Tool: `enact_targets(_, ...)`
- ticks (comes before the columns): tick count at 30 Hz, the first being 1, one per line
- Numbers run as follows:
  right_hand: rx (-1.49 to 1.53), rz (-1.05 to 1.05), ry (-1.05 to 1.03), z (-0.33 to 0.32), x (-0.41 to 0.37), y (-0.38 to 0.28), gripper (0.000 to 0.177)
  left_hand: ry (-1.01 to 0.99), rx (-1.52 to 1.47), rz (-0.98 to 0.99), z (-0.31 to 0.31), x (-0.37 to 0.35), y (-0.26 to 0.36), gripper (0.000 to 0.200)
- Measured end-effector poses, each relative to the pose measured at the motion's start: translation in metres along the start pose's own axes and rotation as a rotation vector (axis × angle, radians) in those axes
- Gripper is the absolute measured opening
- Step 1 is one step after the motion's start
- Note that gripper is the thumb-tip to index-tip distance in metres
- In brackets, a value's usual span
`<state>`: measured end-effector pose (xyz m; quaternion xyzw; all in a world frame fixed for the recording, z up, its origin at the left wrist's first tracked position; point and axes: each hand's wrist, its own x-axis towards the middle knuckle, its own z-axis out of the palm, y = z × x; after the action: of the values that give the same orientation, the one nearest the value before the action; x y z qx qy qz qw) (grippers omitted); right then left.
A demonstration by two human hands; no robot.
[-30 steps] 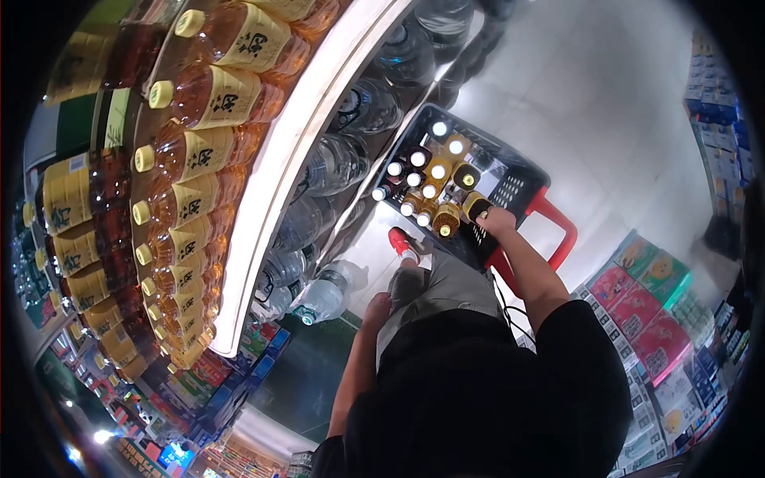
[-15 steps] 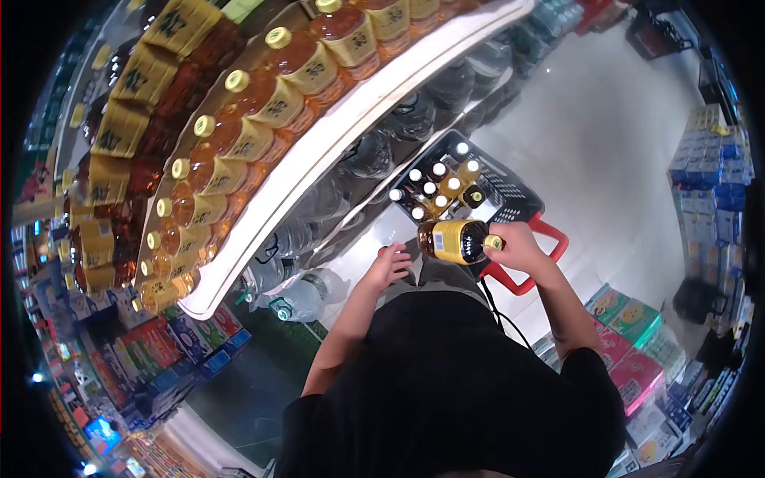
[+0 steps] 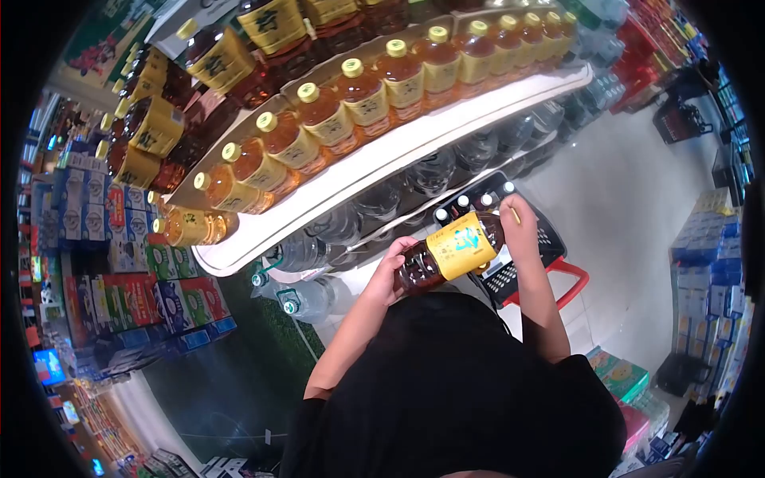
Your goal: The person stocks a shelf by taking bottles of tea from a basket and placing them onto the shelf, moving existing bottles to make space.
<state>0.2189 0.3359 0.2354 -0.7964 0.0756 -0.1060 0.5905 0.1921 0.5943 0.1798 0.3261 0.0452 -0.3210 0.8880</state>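
Observation:
A large bottle of dark drink (image 3: 458, 248) with a yellow label lies tilted between my hands, its label facing up. My right hand (image 3: 520, 229) is closed round its neck and cap, which the fingers mostly hide. At the other end, my left hand (image 3: 390, 269) grips the base, fingers along its side. Beyond the bottle is a dark shopping basket (image 3: 551, 240) with a red handle (image 3: 575, 285). White-capped bottles (image 3: 464, 202) stand inside it, partly covered by the held bottle and my right hand.
A white-edged shelf (image 3: 382, 166) curves across in front, lined with amber bottles with yellow caps (image 3: 362, 103). Large clear water bottles (image 3: 323, 296) stand below it. Stacked cartons (image 3: 705, 279) are at the right, and boxed goods (image 3: 151, 299) at the left.
My left hand has come onto the bottle's base. The bottle has turned so its front label shows, and its neck end has risen toward the shelf. The view has swung left.

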Motion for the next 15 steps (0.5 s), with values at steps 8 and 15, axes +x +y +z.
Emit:
enact_targets(8, 0.198, 0.085, -0.079, 0.074, 0.001, -0.031, 0.018, 0.096, 0.692, 0.610, -0.020, -0.070, 0.038, 0.052)
enact_targets(15, 0.520, -0.135, -0.217, 0.132, -0.015, -0.121, 0.011, 0.169, 0.336, 0.678, -0.021, -0.114, 0.049, 0.063)
